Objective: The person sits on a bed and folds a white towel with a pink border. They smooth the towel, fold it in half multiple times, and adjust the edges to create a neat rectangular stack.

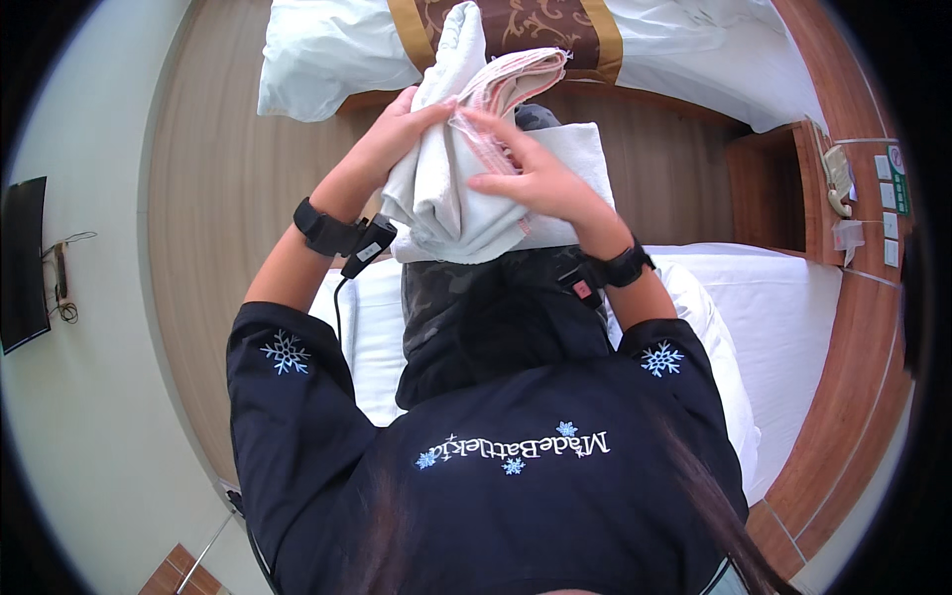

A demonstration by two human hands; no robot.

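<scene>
A bundled white towel (pixel 476 216) with pink stitched edges is raised above my lap. My left hand (pixel 401 137) grips its left side, thumb across the front and the other fingers mostly hidden behind the cloth. At the pink-edged layers, my right hand (pixel 543 175) touches the towel. Its thumb and index finger are spread apart, and slight blur hides whether the other fingers pinch the cloth. Another piece of white cloth (pixel 573 149) lies over my legs beneath the bundle; I cannot tell if it is separate.
I sit on a white-sheeted bed (pixel 773 320). Across the wood floor (pixel 223 186) stands another bed with a brown-gold runner (pixel 528 30). To the right are a wooden nightstand (pixel 773 193) and a telephone (pixel 837 178); a television (pixel 26 260) hangs on the left wall.
</scene>
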